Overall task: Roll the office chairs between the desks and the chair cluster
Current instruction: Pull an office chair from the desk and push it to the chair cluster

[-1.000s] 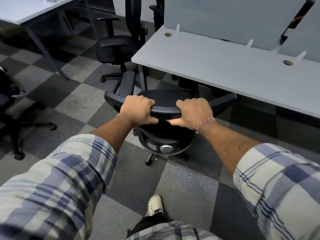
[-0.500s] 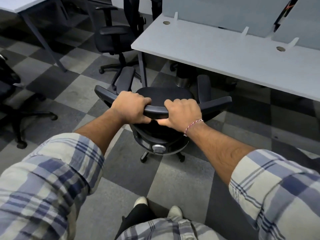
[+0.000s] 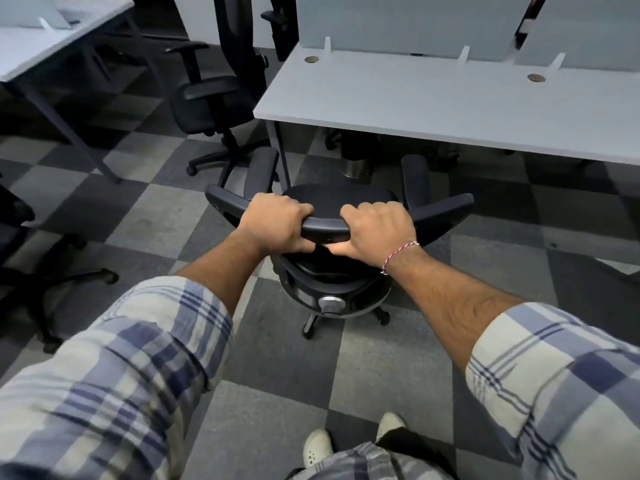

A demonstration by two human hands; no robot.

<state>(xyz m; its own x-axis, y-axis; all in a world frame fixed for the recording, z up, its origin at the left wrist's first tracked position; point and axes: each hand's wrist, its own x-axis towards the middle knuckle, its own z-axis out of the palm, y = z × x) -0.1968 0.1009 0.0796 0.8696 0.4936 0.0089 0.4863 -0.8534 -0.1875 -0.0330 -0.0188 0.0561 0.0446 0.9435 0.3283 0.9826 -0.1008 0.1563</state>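
Hands both on black office chair (image 3: pixel 341 199) — left hand (image 3: pixel 277 225) and right hand (image 3: pixel 377 233) grip the backrest's top edge, fingers curled over, thumbs under. Chair stands on checkered carpet (image 3: pixel 166 216), its seat facing the near-left corner of the grey desk (image 3: pixel 433 105). Second chair (image 3: pixel 211 102) beside the desk's left edge — upright.
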